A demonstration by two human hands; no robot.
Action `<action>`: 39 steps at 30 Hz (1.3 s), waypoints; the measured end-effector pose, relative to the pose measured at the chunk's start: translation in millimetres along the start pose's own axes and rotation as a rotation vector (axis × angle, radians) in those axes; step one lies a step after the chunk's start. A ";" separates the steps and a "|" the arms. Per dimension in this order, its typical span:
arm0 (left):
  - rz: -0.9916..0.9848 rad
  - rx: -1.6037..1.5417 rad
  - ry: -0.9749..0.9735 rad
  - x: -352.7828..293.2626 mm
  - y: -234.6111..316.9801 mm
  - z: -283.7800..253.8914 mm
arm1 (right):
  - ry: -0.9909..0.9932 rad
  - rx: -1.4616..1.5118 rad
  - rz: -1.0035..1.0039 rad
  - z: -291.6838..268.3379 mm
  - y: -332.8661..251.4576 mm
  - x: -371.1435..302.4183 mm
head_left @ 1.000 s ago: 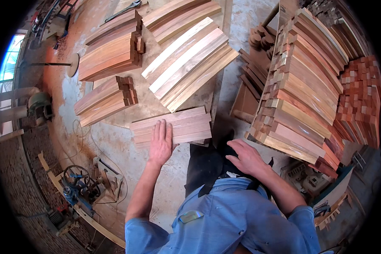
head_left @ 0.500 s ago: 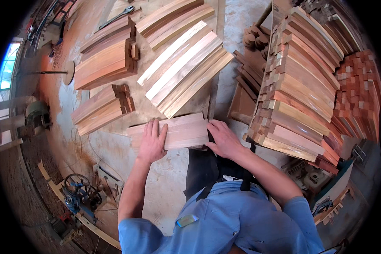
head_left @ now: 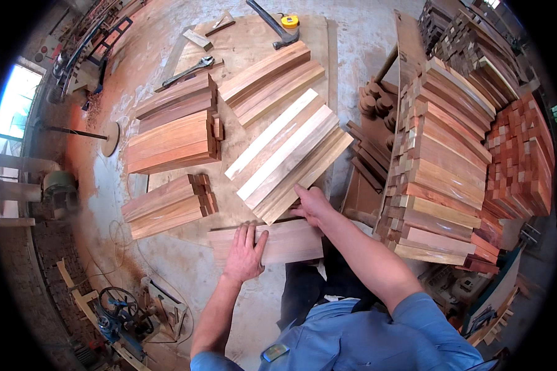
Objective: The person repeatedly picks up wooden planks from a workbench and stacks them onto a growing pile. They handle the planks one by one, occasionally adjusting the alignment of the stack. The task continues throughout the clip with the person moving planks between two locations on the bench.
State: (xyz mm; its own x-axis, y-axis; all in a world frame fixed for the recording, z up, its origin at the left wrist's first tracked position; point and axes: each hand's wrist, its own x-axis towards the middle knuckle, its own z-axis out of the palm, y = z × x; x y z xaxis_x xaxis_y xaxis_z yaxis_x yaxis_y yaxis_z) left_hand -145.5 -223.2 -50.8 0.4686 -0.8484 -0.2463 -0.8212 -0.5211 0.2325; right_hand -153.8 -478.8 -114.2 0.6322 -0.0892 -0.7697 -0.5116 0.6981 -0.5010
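My left hand [head_left: 244,253] lies across a pale wooden board [head_left: 294,242] at the table's near edge, fingers stretched to its far side and thumb apart. Just beyond, a slanted stack of light wooden slats [head_left: 281,161] rests on the table. My right hand [head_left: 314,207] is closed at the near right end of this stack, thumb and forefinger around the edge of its outermost slat [head_left: 309,176]. The undersides of the right fingers are hidden.
Reddish slat stacks [head_left: 170,151] stand on the plywood tabletop [head_left: 229,201] at left. An adjustable wrench [head_left: 189,71], a hammer [head_left: 275,28] and a yellow tape measure [head_left: 289,21] lie farther back. A tall slat pile [head_left: 442,154] rises at right.
My right hand has left the right end of the pale board and reached forward to the slanted stack. The left hand stays on the board. The view has tilted, showing more of the far table.
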 end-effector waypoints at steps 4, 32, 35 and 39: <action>-0.001 -0.038 0.022 2.8 -4.0 1.8 | 0.092 -0.114 -0.058 8.3 -12.1 -5.7; -0.117 0.212 -0.171 35.0 18.7 0.5 | 0.074 -0.533 -0.460 -114.4 -23.8 -277.0; -0.165 0.229 -0.182 38.7 29.5 -3.6 | 0.324 -0.603 -0.656 -183.6 -38.0 -318.2; -0.204 0.267 -0.188 38.4 37.2 -5.3 | 0.853 -0.698 -0.700 -279.9 -59.1 -362.9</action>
State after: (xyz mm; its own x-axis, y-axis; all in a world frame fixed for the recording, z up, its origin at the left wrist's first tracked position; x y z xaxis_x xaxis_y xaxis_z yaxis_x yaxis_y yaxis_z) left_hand -156.3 -275.7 -46.7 0.5835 -0.6847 -0.4367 -0.7847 -0.6139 -0.0859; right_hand -515.9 -686.6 83.9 0.4515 -0.8810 -0.1411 -0.5818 -0.1708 -0.7952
